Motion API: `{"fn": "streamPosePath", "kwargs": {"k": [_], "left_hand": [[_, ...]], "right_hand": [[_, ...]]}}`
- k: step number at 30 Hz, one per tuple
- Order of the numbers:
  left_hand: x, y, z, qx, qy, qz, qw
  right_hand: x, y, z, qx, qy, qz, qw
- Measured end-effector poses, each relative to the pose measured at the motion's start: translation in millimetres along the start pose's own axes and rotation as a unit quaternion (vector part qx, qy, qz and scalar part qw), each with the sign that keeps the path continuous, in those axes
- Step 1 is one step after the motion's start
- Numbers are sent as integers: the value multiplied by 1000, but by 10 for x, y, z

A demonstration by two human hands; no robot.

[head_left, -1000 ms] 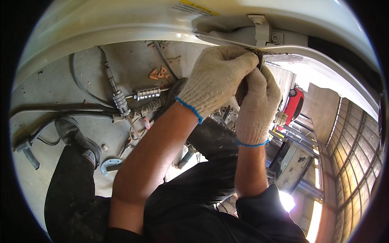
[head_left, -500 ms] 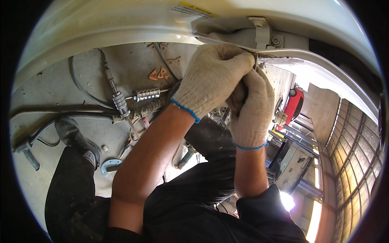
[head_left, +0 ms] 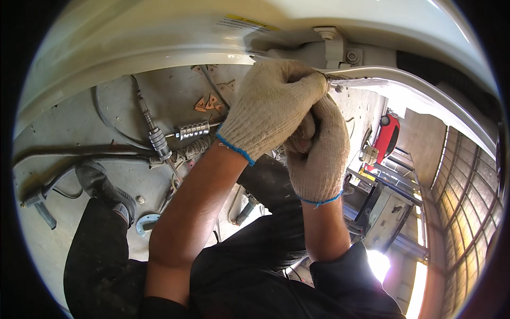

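Both hands wear off-white knit gloves with blue cuff edges and meet at the lower edge of a cream vehicle body panel point(head_left: 159, 55). My left hand point(head_left: 276, 106) is closed, its thumb and curled fingers against the panel edge. Just below and to its right, my right hand point(head_left: 321, 157) is closed too, fingers bent up toward the left fingertips. Whatever the fingers hold is hidden by the gloves. Above the hands, a bracket point(head_left: 333, 49) with bolts is fixed to the panel. White sheeting point(head_left: 419, 101) hangs from the edge to their right.
On the grey floor lie a slide hammer point(head_left: 158, 142), a ribbed metal cylinder point(head_left: 193, 130) on a rod, several copper-coloured triangular pieces point(head_left: 207, 102), cables point(head_left: 79, 150) and a blue-grey ring point(head_left: 146, 223). My boot point(head_left: 103, 183) is at left. A red car point(head_left: 386, 139) stands farther right.
The view has shifted slightly, and both hands appear a little farther left. My right hand sits slightly lower against the edge. A thin upright sliver between the fingertips no longer shows.
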State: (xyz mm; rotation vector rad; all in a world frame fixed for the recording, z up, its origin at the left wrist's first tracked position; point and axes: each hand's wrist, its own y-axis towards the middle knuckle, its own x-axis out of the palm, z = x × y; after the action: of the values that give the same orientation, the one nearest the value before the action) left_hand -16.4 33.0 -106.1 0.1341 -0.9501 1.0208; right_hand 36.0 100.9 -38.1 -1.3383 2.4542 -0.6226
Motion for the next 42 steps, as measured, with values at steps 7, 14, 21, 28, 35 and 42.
{"fn": "streamPosePath", "kwargs": {"k": [7,14,21,28,35,42], "left_hand": [[12,36,-7,33,-2,7,999],[10,0,46,-11,-21,3,1000],[-92,40,148,-58,-2,8,998],[-157,97,198,51,201,10,978],[-101,15,100,58,165,31,984],[-41,-96,-37,189,180,124,957]], "right_hand": [[-2,20,24,-29,-35,-22,999],[74,6,75,-3,34,19,999],[-93,112,200,-214,-289,-20,933],[-149,202,49,-79,-149,-59,984],[-27,57,-45,-51,-82,10,995],[-4,88,-121,-83,-173,20,981]]}}
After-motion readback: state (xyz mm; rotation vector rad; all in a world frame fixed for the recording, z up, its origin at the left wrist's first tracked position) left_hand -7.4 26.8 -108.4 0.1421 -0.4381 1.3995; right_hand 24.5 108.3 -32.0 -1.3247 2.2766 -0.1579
